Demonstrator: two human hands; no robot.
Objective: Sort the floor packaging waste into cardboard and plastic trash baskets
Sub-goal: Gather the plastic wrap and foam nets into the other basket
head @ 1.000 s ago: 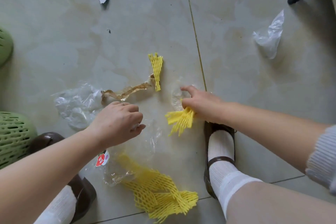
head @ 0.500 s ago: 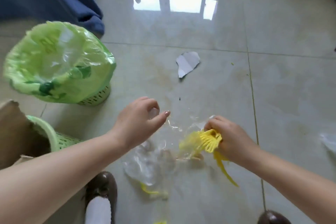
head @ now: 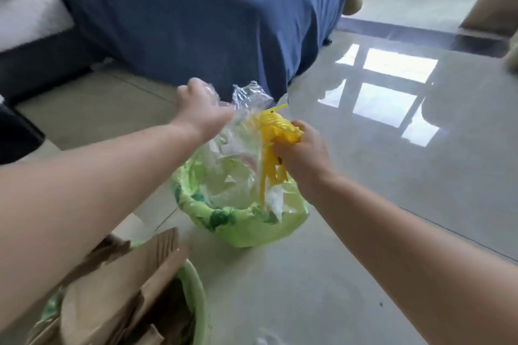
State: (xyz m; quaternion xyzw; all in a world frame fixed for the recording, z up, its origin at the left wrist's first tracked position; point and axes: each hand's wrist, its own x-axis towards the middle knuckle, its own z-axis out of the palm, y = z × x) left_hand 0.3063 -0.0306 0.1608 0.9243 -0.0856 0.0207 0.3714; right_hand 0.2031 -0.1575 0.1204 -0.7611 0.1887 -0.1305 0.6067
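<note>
- Plastic wrap (head: 246,109) – clear crinkled film, bunched up in the left hand (head: 200,109) and hanging down between both hands, right over the mouth of the bin (head: 238,213) with the green liner.
- Yellow netting (head: 276,131) – foam mesh sleeve, clamped in the right hand (head: 301,150); loose strands dangle below the fist into the bin opening.
- Step in hand, as I read it: dropping both plastic pieces into the plastic bin. To do it well – keep both hands centred over the opening before letting go, lower a bit so the light film does not drift outside the rim, and release the film first since it may cling to the fingers.
- Left hand: fingers curled round the top of the film, gripping it; seen from the back, so exact finger placement cannot be told.
- Right hand: closed in a fist round the netting, thumb side up, just right of the film and touching or nearly touching it.
- Below the left forearm – second bin (head: 196,297) with brown cardboard (head: 120,288) sticking out; keep plastic out of that one.
- Beyond the hands: blue bedcover (head: 196,17), glossy tiled floor (head: 392,204).
</note>
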